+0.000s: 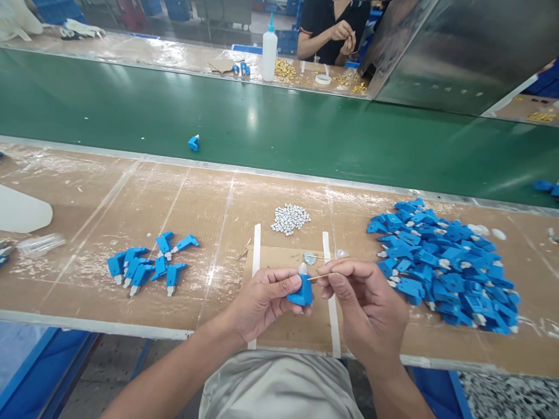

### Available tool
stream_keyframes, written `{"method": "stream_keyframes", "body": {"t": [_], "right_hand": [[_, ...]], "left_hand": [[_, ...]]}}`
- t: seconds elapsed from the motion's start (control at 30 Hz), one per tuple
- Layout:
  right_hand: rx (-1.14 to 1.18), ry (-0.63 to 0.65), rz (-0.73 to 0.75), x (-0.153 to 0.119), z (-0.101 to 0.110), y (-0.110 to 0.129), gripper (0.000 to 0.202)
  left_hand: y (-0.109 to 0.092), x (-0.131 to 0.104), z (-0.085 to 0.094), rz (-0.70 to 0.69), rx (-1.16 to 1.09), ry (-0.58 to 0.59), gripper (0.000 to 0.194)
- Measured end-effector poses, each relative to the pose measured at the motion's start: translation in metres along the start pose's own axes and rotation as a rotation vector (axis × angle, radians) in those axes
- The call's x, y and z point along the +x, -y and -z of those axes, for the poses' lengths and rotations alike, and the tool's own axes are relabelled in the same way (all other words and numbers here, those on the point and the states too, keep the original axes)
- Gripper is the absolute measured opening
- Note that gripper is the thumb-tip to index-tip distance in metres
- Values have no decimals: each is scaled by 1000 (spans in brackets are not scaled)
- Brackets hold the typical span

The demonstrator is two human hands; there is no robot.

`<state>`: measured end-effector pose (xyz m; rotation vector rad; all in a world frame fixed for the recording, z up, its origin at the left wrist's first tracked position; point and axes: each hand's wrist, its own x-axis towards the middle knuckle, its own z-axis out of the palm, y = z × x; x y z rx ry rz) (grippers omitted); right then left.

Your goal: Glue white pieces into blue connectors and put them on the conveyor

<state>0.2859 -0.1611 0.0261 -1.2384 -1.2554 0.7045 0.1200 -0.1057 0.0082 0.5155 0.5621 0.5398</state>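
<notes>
My left hand [271, 294] is closed on a blue plastic part [301, 294] with a white tip pointing up. In my right hand [367, 297] a thin wooden stick [321, 277], like a toothpick, is pinched, and its end touches or nearly touches the blue part near the white tip. Just beyond the hands lies a small clear blob [310, 258] with another thin stick beside it. A pile of small grey-white pieces [290, 219] sits farther out on the bench. What the fingertips press against underneath is hidden.
A large heap of blue parts [445, 265] lies at the right, a smaller group [142, 265] at the left. Behind the bench runs a green conveyor belt [262, 125] carrying a single blue part [194, 143]. Across it stand a white bottle [269, 52] and a co-worker [334, 32] handling something small.
</notes>
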Motion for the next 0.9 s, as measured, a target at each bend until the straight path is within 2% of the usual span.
{"method": "stream_keyframes", "body": {"t": [0.13, 0.27, 0.33, 0.47, 0.6, 0.67, 0.8, 0.9], "right_hand": [[-31, 47, 53, 0, 1, -4, 13], [-145, 79, 212, 2, 2, -5, 20], [-173, 109, 244, 2, 2, -4, 22], [-149, 137, 219, 2, -1, -1, 20], [-33, -5, 118, 2, 3, 1, 14], [-73, -10, 88, 1, 11, -1, 10], [-241, 212, 37, -6, 23, -10, 10], [-261, 371, -54, -17, 21, -21, 12]], "left_hand": [[1, 1, 2, -1, 6, 19, 26], [1, 1, 3, -15, 25, 37, 25], [0, 1, 2, -25, 35, 36, 26], [-1, -1, 3, -15, 39, 38, 27], [-5, -2, 8, -12, -27, 6, 29], [-8, -3, 12, 1, -52, -4, 31], [-12, -3, 19, 17, -94, -16, 30], [-15, -3, 25, 14, -122, -40, 29]]}}
